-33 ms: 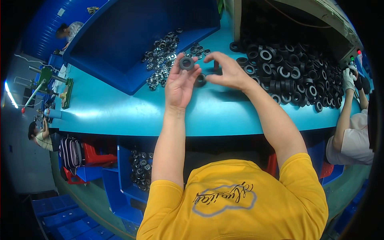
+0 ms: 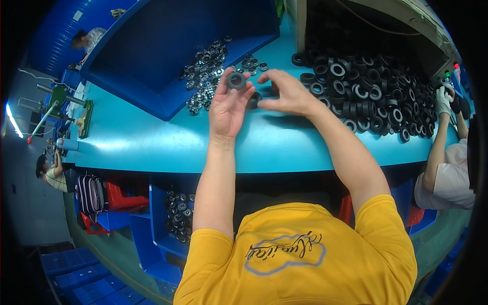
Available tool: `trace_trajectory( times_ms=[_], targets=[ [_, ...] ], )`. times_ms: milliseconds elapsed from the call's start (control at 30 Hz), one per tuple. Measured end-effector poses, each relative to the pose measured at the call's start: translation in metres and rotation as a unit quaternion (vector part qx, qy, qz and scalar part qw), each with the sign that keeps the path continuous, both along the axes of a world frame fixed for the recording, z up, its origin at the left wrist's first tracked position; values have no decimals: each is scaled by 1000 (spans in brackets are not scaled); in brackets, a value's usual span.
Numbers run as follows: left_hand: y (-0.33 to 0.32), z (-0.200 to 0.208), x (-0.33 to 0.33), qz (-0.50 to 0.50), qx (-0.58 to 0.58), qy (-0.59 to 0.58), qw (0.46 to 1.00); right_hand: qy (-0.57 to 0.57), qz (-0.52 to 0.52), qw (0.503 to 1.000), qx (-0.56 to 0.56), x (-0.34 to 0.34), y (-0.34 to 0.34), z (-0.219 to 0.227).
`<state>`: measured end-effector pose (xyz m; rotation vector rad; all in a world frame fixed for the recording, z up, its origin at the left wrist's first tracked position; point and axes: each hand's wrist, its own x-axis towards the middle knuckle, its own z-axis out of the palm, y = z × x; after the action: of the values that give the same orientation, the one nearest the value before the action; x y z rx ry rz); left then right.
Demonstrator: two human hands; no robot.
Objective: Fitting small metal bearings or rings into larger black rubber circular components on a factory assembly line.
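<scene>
My left hand (image 2: 230, 104) is raised palm-up over the turquoise desk (image 2: 152, 145), fingers loosely curled, with a dark ring (image 2: 236, 80) pinched at the fingertips. My right hand (image 2: 287, 94) sits just right of it, palm down, fingers bent toward a second dark ring (image 2: 254, 100) lying between the two hands; I cannot tell whether it actually grips that one. Just beyond my left hand, a scatter of small metallic rings (image 2: 206, 71) spills from the blue tray (image 2: 152, 51) onto the desk. To the far right lies a big heap of black rings (image 2: 371, 96). At the right edge, another person's gloved hand (image 2: 443, 100) reaches into that heap.
</scene>
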<state>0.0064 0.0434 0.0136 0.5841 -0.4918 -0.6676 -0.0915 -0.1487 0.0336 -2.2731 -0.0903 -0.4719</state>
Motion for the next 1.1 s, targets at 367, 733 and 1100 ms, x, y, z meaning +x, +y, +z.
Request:
trace_trajectory(
  times_ms=[367,733,1100],
  targets=[
    [0,-1,-4,-52,-13,15,998,41,-55,985,-157,-2,18,-3],
    [-4,1,-8,-93,-25,15,995,-86,-174,960,-204,14,-14,-14],
    [0,4,-14,-109,-6,17,994,-50,-158,947,-276,19,3,-31]
  ],
)
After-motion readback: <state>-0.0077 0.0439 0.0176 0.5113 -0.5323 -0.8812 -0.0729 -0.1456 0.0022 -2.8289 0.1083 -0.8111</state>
